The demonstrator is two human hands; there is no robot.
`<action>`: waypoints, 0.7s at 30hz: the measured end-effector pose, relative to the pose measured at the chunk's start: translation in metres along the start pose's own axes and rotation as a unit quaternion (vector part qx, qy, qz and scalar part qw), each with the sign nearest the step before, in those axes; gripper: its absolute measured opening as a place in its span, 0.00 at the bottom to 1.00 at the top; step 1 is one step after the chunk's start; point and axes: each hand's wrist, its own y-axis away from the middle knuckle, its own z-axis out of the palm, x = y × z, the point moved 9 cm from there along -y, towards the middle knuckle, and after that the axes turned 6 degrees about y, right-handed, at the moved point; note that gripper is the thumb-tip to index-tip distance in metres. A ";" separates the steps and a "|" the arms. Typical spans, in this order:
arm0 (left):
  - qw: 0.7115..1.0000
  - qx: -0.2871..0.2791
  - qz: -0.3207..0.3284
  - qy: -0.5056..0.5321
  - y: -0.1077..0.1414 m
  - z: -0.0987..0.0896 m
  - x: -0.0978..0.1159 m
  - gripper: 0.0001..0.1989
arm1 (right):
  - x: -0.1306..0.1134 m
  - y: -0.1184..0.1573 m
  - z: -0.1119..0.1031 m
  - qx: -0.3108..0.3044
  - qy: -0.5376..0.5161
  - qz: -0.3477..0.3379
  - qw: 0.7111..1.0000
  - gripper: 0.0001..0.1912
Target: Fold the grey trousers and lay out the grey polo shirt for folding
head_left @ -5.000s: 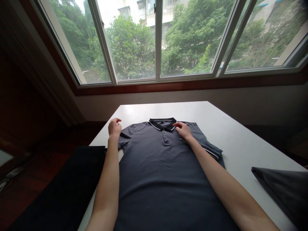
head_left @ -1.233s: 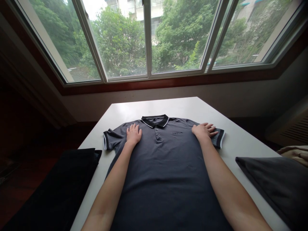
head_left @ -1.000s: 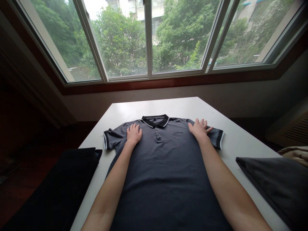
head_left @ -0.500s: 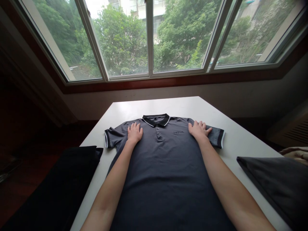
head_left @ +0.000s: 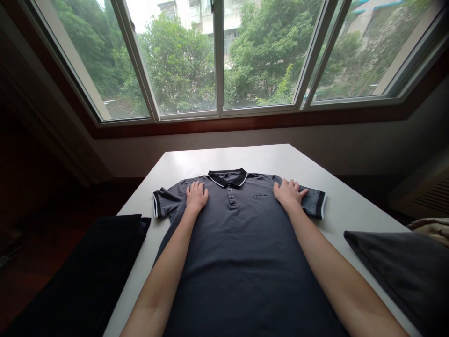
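Observation:
A dark grey polo shirt [head_left: 238, 248] lies spread face up, its black collar with white edging toward the window. My left hand [head_left: 197, 195] rests flat on the shirt near the left shoulder, fingers spread. On the other side, my right hand [head_left: 289, 193] lies open by the right shoulder seam, thumb out toward the sleeve. Both short sleeves stretch outward, with black and white bands at their cuffs. The shirt's lower part runs out of view at the bottom.
The shirt lies on a white table [head_left: 224, 157] with angled far corners. Folded black cloth [head_left: 84, 267] lies at the left edge, dark grey folded cloth [head_left: 403, 262] at the right. Beyond the table is a wide window [head_left: 219, 56] with a brown sill.
Both hands stay nearly where they were on the shirt. The whole view has shifted slightly, so the table and shirt sit a little lower.

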 end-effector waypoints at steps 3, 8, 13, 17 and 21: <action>1.000 0.020 0.000 0.008 0.002 -0.006 0.002 0.21 | -0.004 0.006 -0.010 0.023 0.014 -0.004 1.000 0.26; 0.999 0.042 0.015 0.014 0.015 -0.029 0.016 0.14 | -0.045 0.027 -0.044 0.100 0.066 -0.183 0.976 0.21; 0.999 0.000 0.010 0.034 0.027 -0.040 0.027 0.15 | -0.087 0.083 -0.063 0.083 0.074 -0.370 0.922 0.25; 0.996 -0.047 0.056 0.058 0.035 -0.049 0.029 0.13 | -0.079 0.150 -0.077 0.053 0.024 -0.447 0.893 0.26; 0.983 -0.080 0.135 0.091 0.067 -0.074 0.004 0.10 | -0.023 0.190 -0.087 0.002 -0.014 -0.441 0.897 0.25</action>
